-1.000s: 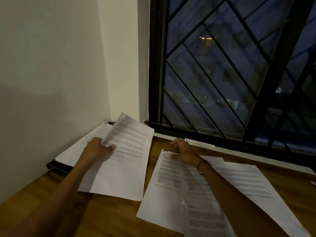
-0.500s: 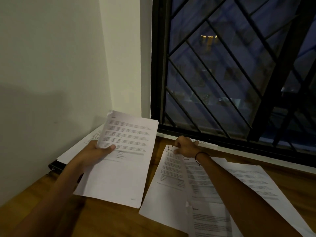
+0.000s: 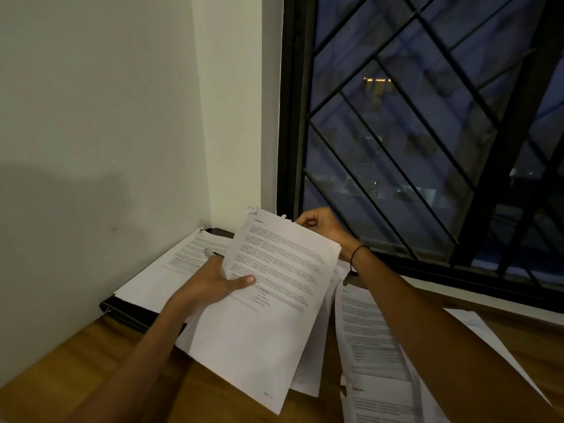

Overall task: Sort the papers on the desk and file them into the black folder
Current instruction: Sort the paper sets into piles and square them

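Observation:
My left hand [image 3: 213, 283] grips a printed sheet [image 3: 274, 300] by its left edge, thumb on top, holding it tilted above the desk. Behind that sheet's top right corner my right hand [image 3: 320, 224] pinches a second sheet [image 3: 314, 361] whose lower part shows beneath the first. The black folder [image 3: 128, 311] lies open against the wall at the left, with a printed page [image 3: 174, 270] lying on it. More loose printed papers [image 3: 372, 346] lie overlapping on the wooden desk [image 3: 91, 370] under my right forearm.
A white wall runs along the left side. A dark barred window [image 3: 427, 132] with a white sill stands right behind the papers. Further sheets [image 3: 488, 334] spread toward the desk's right edge.
My right hand has left the papers on the desk and risen to the top right corner of the held sheets, bringing a sheet up behind the one in my left hand. My left hand lifted its sheet higher.

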Demonstrator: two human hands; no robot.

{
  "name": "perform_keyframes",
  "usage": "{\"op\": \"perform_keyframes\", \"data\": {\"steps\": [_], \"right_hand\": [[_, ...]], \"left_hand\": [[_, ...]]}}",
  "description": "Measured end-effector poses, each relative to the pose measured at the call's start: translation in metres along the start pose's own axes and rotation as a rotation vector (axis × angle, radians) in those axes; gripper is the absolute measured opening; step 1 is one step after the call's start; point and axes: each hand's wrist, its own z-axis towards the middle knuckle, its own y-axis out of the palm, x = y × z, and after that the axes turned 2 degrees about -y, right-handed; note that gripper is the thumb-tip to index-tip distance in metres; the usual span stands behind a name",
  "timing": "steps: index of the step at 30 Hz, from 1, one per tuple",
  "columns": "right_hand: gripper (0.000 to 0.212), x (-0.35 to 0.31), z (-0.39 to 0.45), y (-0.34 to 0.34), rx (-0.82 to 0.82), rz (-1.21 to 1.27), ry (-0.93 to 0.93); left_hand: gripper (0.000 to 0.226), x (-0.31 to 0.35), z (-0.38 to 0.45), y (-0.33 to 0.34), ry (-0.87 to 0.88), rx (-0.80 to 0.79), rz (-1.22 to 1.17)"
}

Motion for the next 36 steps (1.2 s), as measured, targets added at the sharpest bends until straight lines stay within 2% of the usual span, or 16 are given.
{"op": "perform_keyframes", "data": {"steps": [4,10,12,14,15,17,19,20,22,24,26,28,30,32,34,36], "right_hand": [[0.017,-0.023,0.0,-0.006,-0.068,-0.017,0.0],[0.061,-0.029,-0.03,-0.038,0.142,0.271,-0.009],[0.079,-0.012,-0.045,-0.036,0.099,0.306,0.074],[0.087,0.005,-0.06,-0.027,0.037,0.371,0.171],[0.083,0.008,-0.066,-0.02,-0.019,0.425,0.182],[0.059,0.005,-0.074,-0.002,-0.13,0.496,0.155],[0.05,0.0,-0.075,0.012,-0.147,0.473,0.098],[0.054,0.002,-0.071,0.016,-0.084,0.437,0.094],[0.077,0.002,-0.066,0.018,0.066,0.397,0.131],[0.09,0.004,-0.065,0.009,0.109,0.39,0.127],[0.071,0.003,-0.069,0.0,0.095,0.406,0.094],[0.052,0.001,-0.076,-0.007,0.084,0.43,0.086],[0.044,0.002,-0.081,-0.008,0.09,0.437,0.062],[0.04,0.004,-0.083,-0.006,0.105,0.432,0.065],[0.041,0.008,-0.082,-0.002,0.093,0.428,0.063],[0.046,0.009,-0.081,0.003,0.101,0.428,0.083]], "left_hand": [[0.04,0.0,0.003,0.01,0.036,0.022,-0.087],[0.036,0.001,0.0,0.01,0.105,0.162,-0.355],[0.04,0.002,0.0,0.003,0.144,0.198,-0.425],[0.043,0.005,0.0,0.0,0.18,0.229,-0.455],[0.043,0.008,0.0,0.002,0.199,0.237,-0.459],[0.043,0.013,0.001,0.01,0.222,0.239,-0.446],[0.044,0.019,0.003,0.019,0.228,0.24,-0.422],[0.045,0.021,0.005,0.022,0.23,0.234,-0.421],[0.05,0.024,0.01,0.027,0.231,0.212,-0.426],[0.054,0.027,0.014,0.028,0.227,0.199,-0.423],[0.058,0.03,0.017,0.027,0.214,0.175,-0.423],[0.073,0.03,0.018,0.027,0.214,0.137,-0.412],[0.09,0.029,0.018,0.027,0.207,0.131,-0.405],[0.095,0.029,0.018,0.026,0.201,0.148,-0.411],[0.087,0.032,0.018,0.028,0.193,0.152,-0.393],[0.059,0.035,0.019,0.034,0.158,0.153,-0.371]]}}
